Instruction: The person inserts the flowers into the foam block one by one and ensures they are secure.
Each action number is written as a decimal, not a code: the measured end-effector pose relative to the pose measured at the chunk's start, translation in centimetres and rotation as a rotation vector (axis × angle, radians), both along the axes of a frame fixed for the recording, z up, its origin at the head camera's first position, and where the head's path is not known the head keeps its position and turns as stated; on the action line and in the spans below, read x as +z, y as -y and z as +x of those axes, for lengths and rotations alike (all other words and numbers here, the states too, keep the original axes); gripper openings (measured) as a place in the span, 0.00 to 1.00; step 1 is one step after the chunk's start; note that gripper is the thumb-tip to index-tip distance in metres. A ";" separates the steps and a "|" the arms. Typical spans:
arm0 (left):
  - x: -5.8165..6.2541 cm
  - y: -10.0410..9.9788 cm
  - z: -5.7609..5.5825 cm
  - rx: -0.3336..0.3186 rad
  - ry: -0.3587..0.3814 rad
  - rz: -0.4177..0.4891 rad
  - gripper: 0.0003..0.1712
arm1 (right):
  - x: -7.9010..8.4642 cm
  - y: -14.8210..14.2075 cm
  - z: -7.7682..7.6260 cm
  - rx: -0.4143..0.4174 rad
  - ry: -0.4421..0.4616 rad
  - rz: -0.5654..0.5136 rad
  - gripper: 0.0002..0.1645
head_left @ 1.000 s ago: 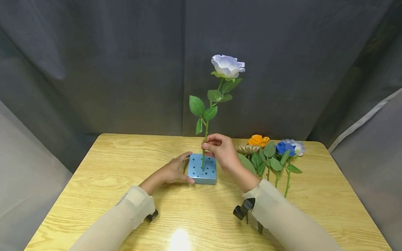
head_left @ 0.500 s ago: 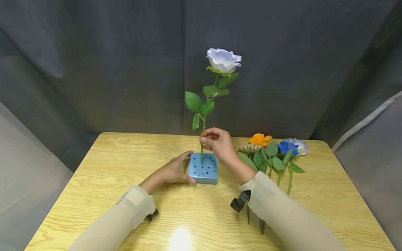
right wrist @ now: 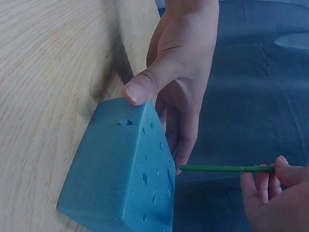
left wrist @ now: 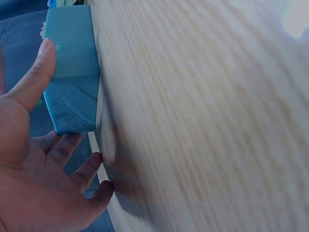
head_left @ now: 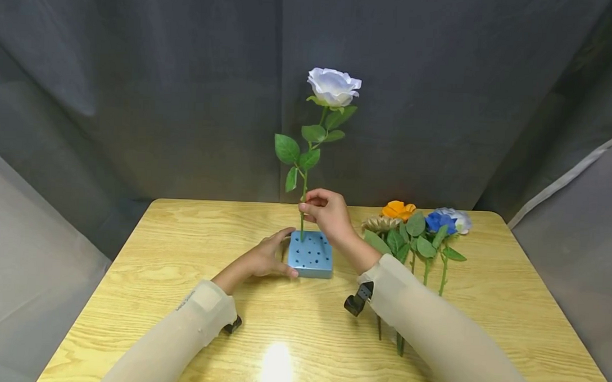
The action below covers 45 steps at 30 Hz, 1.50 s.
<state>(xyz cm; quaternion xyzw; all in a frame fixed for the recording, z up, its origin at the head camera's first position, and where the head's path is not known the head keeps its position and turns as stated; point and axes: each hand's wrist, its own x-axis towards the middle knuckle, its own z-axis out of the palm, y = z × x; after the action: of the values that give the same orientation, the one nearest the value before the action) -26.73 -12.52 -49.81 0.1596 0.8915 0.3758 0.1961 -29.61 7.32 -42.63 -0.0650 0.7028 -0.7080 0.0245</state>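
Note:
My left hand [head_left: 263, 260] holds a blue foam block [head_left: 311, 253] at its left side, thumb at the front and fingers toward the back. Several small holes dot the block's top. In the left wrist view the thumb [left wrist: 36, 72] lies against the block's front face. My right hand [head_left: 330, 214] pinches the green stem of a pale lilac-white rose [head_left: 334, 86], held nearly upright above the block. In the right wrist view the stem's bare tip [right wrist: 193, 168] shows at the top face near the far left edge; whether it touches the foam I cannot tell.
Several more flowers lie on the wooden table [head_left: 145, 298] to the right: an orange one [head_left: 398, 210], a blue one [head_left: 439, 222], a pale one [head_left: 460, 220] and a beige one [head_left: 381, 224]. My right forearm covers some stems. Dark curtains [head_left: 188, 97] stand behind.
The rose and my right hand have moved left and farther back, with the stem's tip shifting from mid-block toward the far left edge. My left hand has stayed on the block.

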 end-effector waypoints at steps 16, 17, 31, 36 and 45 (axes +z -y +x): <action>0.0 -0.2 -0.3 -0.003 -0.028 -0.010 0.68 | -0.8 1.1 -0.3 -0.030 -0.019 0.028 0.09; 0.0 -0.2 -0.3 -0.003 -0.027 -0.007 0.69 | -0.9 1.1 -0.3 -0.031 -0.021 0.034 0.09; -0.2 0.0 -0.2 0.002 -0.045 0.003 0.68 | -2.4 1.3 -0.1 -0.026 -0.022 0.070 0.08; -0.1 0.0 -0.1 0.007 -0.036 0.008 0.68 | -2.5 1.4 -0.1 -0.028 -0.014 0.066 0.09; 0.0 0.1 -0.1 0.014 -0.021 0.009 0.68 | -2.6 1.5 0.0 -0.031 -0.006 0.049 0.08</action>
<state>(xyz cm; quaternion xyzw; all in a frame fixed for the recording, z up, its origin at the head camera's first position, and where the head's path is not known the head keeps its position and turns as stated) -26.87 -12.57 -49.83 0.1579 0.8930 0.3794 0.1835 -29.61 5.85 -45.19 -0.0555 0.7209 -0.6907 0.0131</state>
